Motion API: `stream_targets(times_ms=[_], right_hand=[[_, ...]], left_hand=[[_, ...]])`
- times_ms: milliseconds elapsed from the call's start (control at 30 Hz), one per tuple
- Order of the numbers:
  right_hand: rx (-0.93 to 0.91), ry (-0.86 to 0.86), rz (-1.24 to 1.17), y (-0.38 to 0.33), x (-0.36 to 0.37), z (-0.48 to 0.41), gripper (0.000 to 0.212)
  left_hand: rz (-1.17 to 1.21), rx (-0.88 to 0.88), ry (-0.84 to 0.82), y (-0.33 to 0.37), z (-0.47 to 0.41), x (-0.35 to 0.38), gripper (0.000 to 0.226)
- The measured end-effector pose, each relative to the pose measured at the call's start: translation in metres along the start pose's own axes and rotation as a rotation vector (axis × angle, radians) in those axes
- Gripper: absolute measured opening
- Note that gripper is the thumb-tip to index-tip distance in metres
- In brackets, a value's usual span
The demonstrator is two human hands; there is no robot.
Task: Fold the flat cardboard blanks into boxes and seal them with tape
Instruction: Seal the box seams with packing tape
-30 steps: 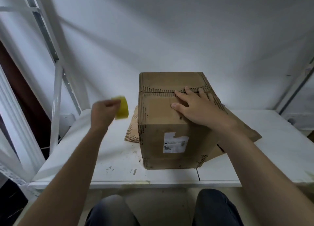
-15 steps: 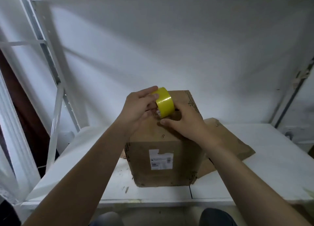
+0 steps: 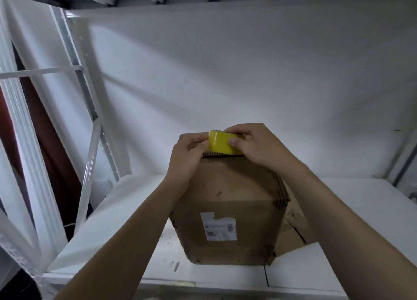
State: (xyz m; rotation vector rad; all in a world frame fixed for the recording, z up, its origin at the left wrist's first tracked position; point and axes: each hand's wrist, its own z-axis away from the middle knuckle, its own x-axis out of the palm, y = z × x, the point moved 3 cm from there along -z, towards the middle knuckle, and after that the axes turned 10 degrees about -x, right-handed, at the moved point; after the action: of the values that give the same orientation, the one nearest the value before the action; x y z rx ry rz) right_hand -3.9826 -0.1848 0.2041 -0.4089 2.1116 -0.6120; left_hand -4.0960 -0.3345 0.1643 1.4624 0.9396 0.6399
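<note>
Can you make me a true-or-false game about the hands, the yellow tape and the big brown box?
1. The left hand and right hand both hold the yellow roll of tape. True.
2. The brown cardboard box stands on the floor. False: it stands on the white table.
3. A white paper label is stuck on the box's near side. True.
4. The tape roll lies on the table. False: it is held at the box's top seam.

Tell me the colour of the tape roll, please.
Yellow tape roll, seen in the head view.
</note>
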Motion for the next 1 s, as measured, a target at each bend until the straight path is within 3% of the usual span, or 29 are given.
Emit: stream_targets(times_ms=[167, 300, 400, 500, 600, 667, 733, 800, 900, 1000], right_hand=[[0.012, 0.014, -0.182, 0.002, -0.006, -0.008, 0.016], [-0.039, 0.041, -0.247, -0.001, -0.003, -0.011, 0.010], [-0.080, 0.066, -0.351, 0.000, -0.006, -0.014, 0.011], [-0.111, 0.047, -0.412, 0.008, -0.007, -0.017, 0.018], [-0.110, 0.031, -0.463, 0.020, -0.006, -0.020, 0.025], [-0.129, -0.021, -0.347, 0.024, -0.005, -0.019, 0.043], [-0.213, -0.092, -0.125, 0.018, 0.000, -0.019, 0.062], [-0.286, -0.042, -0.040, 0.014, 0.002, -0.021, 0.061], [-0.207, 0.064, -0.193, 0.017, -0.001, -0.023, 0.051], [-0.163, 0.079, -0.319, 0.020, -0.001, -0.019, 0.052]], left_hand=[[-0.110, 0.016, -0.064, 0.007, -0.006, 0.008, 0.022], [-0.173, 0.040, -0.169, 0.008, -0.012, 0.013, 0.052], [-0.189, 0.043, -0.199, 0.008, -0.021, 0.012, 0.049], [-0.173, 0.020, -0.204, 0.006, -0.028, 0.009, 0.039], [-0.137, -0.040, -0.202, 0.004, -0.034, 0.007, 0.043], [-0.123, -0.036, -0.209, 0.006, -0.035, 0.008, 0.045], [-0.119, -0.036, -0.196, 0.005, -0.038, 0.009, 0.046], [-0.104, -0.102, -0.109, 0.001, -0.041, 0.007, 0.049], [-0.026, -0.149, 0.021, -0.003, -0.044, -0.001, 0.046], [0.037, -0.134, 0.021, -0.002, -0.043, -0.005, 0.033]])
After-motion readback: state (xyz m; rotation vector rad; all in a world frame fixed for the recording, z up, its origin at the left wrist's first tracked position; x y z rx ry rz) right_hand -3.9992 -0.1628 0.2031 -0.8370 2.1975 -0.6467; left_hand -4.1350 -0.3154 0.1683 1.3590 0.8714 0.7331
